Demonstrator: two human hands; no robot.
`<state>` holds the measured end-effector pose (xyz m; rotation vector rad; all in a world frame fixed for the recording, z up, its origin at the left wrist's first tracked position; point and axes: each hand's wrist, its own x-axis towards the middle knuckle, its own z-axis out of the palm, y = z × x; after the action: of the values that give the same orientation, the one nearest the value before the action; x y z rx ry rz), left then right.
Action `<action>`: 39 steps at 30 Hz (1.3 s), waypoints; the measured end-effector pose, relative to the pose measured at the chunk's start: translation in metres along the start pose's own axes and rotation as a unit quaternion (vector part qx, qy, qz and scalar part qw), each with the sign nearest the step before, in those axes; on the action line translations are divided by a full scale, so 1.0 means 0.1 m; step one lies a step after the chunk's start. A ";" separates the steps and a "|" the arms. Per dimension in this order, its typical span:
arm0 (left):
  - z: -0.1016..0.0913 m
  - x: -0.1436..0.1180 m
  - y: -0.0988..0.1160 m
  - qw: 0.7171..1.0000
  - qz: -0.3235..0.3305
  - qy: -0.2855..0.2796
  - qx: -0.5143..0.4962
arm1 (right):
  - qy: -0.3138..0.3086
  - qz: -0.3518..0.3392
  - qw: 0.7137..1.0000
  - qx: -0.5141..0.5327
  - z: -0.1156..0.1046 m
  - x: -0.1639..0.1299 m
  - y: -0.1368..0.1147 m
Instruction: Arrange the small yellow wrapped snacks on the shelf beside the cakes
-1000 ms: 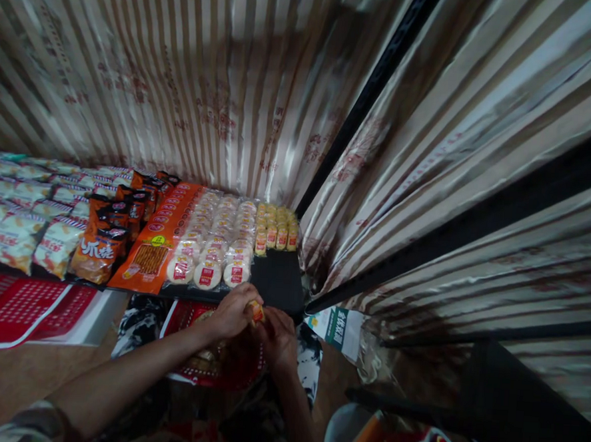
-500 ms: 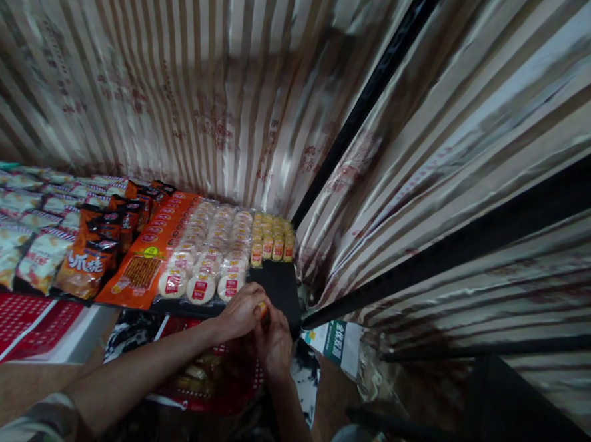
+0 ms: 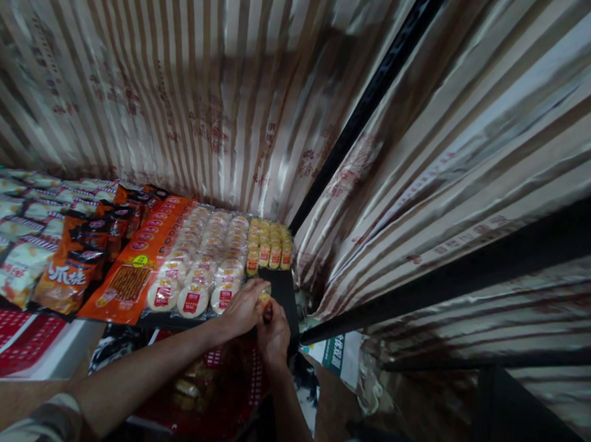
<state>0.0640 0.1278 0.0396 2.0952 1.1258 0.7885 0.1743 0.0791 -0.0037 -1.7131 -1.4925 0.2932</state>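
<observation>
In the head view my left hand (image 3: 244, 306) and my right hand (image 3: 273, 332) meet over the front edge of a black shelf (image 3: 282, 288). Between their closed fingers is a small yellow wrapped snack (image 3: 266, 292), partly hidden by the fingers. Just beyond stand rows of similar yellow wrapped snacks (image 3: 268, 246). Round white packaged crackers (image 3: 193, 299) lie in rows left of my left hand. Below my forearms a red basket (image 3: 255, 385) holds several yellowish packs (image 3: 187, 391), dim and blurred.
Further left on the shelf are a large orange pack of sticks (image 3: 120, 297), orange-black snack bags (image 3: 66, 280) and white snack bags (image 3: 22, 271). A striped curtain (image 3: 223, 96) hangs behind. Black metal bars (image 3: 422, 282) slant across the right side. Another red basket (image 3: 7, 343) sits lower left.
The view has shifted slightly, so the shelf goods appear a little lower and further left. Both hands stay together; more of the snack's yellow wrapper shows above the fingers.
</observation>
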 end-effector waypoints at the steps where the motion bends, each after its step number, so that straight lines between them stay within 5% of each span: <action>1: 0.01 0.01 -0.02 1.000 -0.009 0.005 0.005 | 0.003 0.005 1.000 0.006 0.02 0.04 0.02; 12: -0.02 0.13 -0.12 0.991 -0.044 0.036 0.124 | 0.054 0.041 0.996 -0.049 0.24 0.49 0.19; 23: -0.06 0.19 -0.17 0.977 -0.049 -0.027 0.207 | 0.089 0.041 0.994 -0.041 0.43 0.93 0.25; 39: -0.04 0.25 -0.25 0.976 -0.042 -0.023 0.210 | 0.073 0.057 0.996 0.014 0.62 0.99 0.33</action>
<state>0.0605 0.1617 0.0282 2.3713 1.4453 0.4885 0.1844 0.1965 -0.0329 -1.7617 -1.2830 0.2425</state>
